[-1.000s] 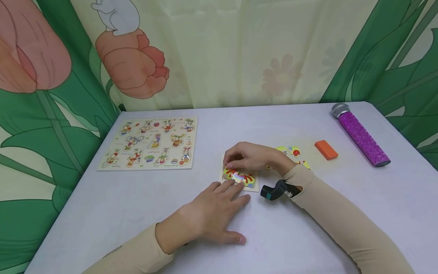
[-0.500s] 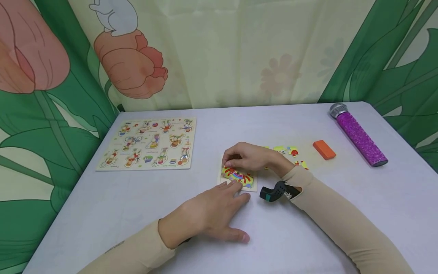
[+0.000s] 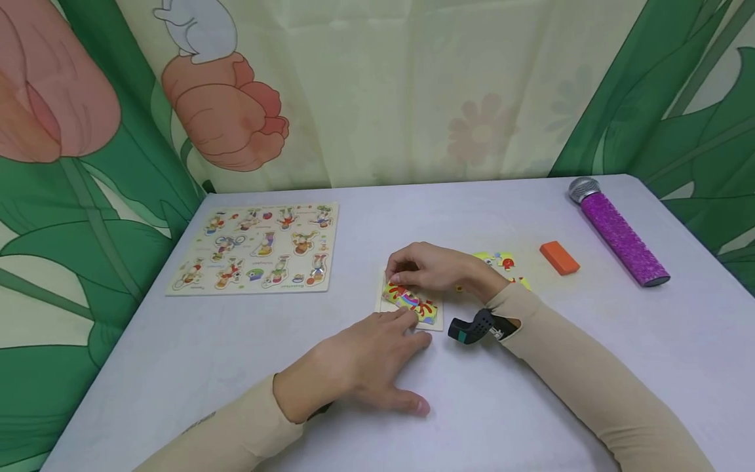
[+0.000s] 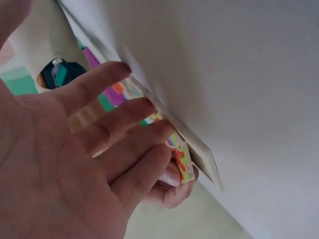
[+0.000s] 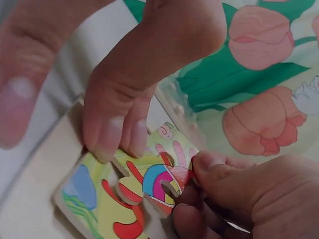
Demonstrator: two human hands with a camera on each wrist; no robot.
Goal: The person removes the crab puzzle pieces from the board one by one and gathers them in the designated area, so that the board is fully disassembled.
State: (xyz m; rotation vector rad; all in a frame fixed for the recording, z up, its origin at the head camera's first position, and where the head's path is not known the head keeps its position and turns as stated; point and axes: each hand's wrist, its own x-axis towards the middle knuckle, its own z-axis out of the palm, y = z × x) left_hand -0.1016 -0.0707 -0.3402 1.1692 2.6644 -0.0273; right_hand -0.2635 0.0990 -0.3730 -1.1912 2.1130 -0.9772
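My right hand (image 3: pixel 427 265) pinches a jigsaw puzzle piece (image 5: pixel 172 154) between thumb and fingers at its far edge. The piece is yellow with red strokes and a rainbow-coloured patch, and tilts up a little. Beside it a second jigsaw piece (image 5: pixel 94 199), yellow with a blue patch, overlaps the first at their interlocking edges. Both are over a small pale wooden puzzle tray (image 3: pixel 438 324). My left hand (image 3: pixel 366 360) reaches in from the near side, fingers extended, its fingertips (image 5: pixel 107 142) at the pieces and the tray's edge. Its thumb stays apart, low over the table.
More yellow puzzle pieces (image 3: pixel 501 260) lie behind the right wrist, partly hidden by it. Further right are an orange block (image 3: pixel 559 257) and a glittery purple microphone (image 3: pixel 622 236). A wooden picture board (image 3: pixel 248 265) lies at the back left. A printed curtain (image 3: pixel 377 98) hangs behind the table.
The right fingers have shifted slightly right and away at the far edge, and the held piece sits at a changed angle. The left fingers have drawn closer together on the near side.
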